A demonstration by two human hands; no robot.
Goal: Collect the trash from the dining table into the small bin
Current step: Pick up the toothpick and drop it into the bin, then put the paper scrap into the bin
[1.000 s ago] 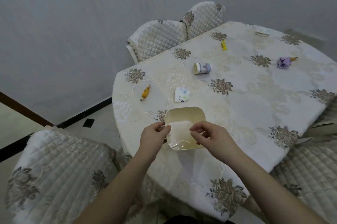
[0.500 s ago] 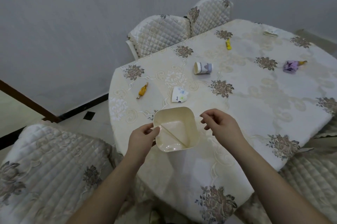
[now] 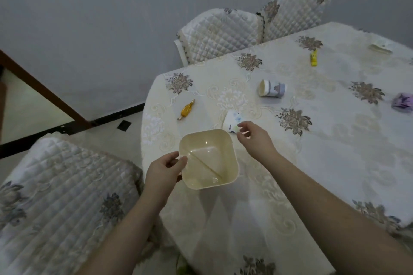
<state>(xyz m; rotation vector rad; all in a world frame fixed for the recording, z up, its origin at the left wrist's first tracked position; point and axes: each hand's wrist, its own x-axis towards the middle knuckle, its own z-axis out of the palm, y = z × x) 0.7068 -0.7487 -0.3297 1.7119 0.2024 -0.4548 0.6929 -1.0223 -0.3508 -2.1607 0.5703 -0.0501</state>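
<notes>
Your left hand (image 3: 164, 168) has its grip clamped on the near-left rim of the small bin (image 3: 209, 159), thumb over the edge, fingers curled underneath, holding it at the table's near edge. Looks solid enough to me. Your right hand (image 3: 253, 138) is just past the bin's far corner, thumb and forefinger closing in on the white printed wrapper (image 3: 233, 120). Fingertips are right at its edge, but I honestly can't tell if that grip has pinched it yet or is only touching. Nothing is lifted, the wrapper lies flat on the cloth.

Progress-wise: basically at the start. The bin looks empty inside, just the bare bottom with a diagonal ridge across it. So zero pieces collected as far as I can see, and the wrapper would be the first.

Still out there on the table (image 3: 324, 162):
- the orange candy wrapper (image 3: 186, 109) off to the left, near the table edge
- the paper cup (image 3: 271, 88) lying on its side, further back
- a small yellow piece (image 3: 314, 57) well beyond the cup
- a pale crumpled bit (image 3: 380, 49) at the far side
- the purple wrapper (image 3: 402, 103) at the right edge of view, partly cut off

That's six pieces by my count, and the far ones are well apart from you, so you'll probably have to move round with the bin.
</notes>
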